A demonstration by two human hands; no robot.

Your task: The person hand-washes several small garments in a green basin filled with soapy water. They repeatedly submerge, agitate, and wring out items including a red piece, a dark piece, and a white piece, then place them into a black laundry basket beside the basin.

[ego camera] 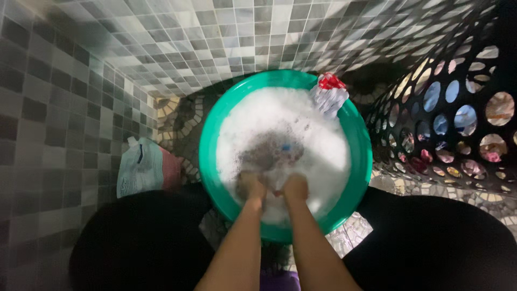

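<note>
Both hands are sunk in the suds near the close edge of the green basin, the left hand and right hand side by side, each grip closed on the dark wet cloth. The cloth bunches just beyond the knuckles, toward the basin's middle, about equally near both hands. A red-and-white cloth hangs over the far rim, a black laundry basket stands right of the basin, and a pale pouch lies to its left.

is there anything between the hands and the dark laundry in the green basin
Nothing visible does. The left hand and right hand are already down in the foam of the green basin, at the dark laundry. Foam hides the fingers, so the grip cannot be told.
</note>
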